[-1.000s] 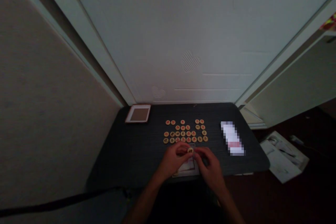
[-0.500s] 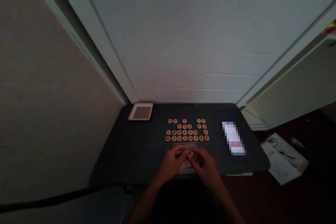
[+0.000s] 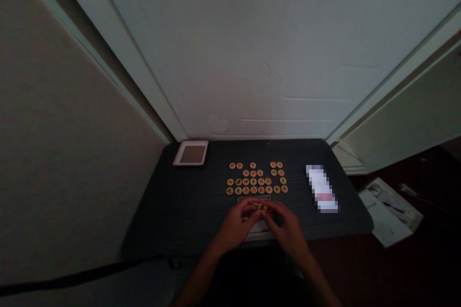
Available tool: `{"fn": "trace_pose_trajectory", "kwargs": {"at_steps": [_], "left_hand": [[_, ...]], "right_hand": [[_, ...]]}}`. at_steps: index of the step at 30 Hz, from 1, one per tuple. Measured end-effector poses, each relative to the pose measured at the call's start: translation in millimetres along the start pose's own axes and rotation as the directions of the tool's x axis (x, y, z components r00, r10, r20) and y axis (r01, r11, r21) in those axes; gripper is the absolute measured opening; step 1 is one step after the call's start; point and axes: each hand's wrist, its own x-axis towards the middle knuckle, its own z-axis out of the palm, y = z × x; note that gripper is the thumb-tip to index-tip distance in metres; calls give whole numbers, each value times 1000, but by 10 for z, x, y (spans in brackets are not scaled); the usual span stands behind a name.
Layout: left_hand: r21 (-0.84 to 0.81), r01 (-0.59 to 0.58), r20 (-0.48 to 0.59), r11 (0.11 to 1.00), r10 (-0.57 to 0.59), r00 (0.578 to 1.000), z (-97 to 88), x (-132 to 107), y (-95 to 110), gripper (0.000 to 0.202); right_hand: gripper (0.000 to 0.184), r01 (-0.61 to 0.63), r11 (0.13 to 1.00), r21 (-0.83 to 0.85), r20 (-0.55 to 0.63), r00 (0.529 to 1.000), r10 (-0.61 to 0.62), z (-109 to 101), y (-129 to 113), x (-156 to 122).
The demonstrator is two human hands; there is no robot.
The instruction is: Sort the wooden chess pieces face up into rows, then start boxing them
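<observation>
Between the fingertips of my left hand (image 3: 238, 220) and my right hand (image 3: 284, 223) is a round xiangqi piece (image 3: 262, 207) with a dark character facing up. Both hands are closed on it, from either side. Under them lies a shallow light box (image 3: 260, 236), mostly hidden by my fingers and palms. Just beyond the hands, more xiangqi pieces (image 3: 253, 182) lie flat in rows, some marked red and some dark, with gaps in the farther rows.
The dark table (image 3: 173, 211) stands against a pale door panel (image 3: 223, 48). A shallow tray-like lid (image 3: 194, 154) sits at its far left corner. A pixelated, phone-shaped object (image 3: 322, 189) lies on the right. An opened white box (image 3: 392, 213) is on the floor at right.
The held piece has turned a little, and its face now shows more fully between my fingers. The view has shifted slightly. The rows of pieces look the same.
</observation>
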Motion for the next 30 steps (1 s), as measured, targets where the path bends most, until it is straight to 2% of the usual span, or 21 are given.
{"fn": "trace_pose_trajectory", "kwargs": {"at_steps": [5, 14, 26, 30], "left_hand": [[29, 9, 28, 1000, -9, 1000, -41, 57, -1, 32], [48, 16, -6, 999, -16, 1000, -100, 143, -49, 30], [72, 48, -9, 996, -47, 999, -143, 136, -41, 29], [66, 21, -17, 998, -20, 1000, -123, 125, -44, 25]], "right_hand": [[30, -37, 999, 13, 10, 999, 37, -30, -30, 66], [31, -53, 997, 64, 24, 998, 51, 14, -27, 146], [32, -112, 991, 75, 21, 994, 111, 44, 28, 142], [34, -132, 988, 80, 9, 991, 132, 50, 51, 129]]}}
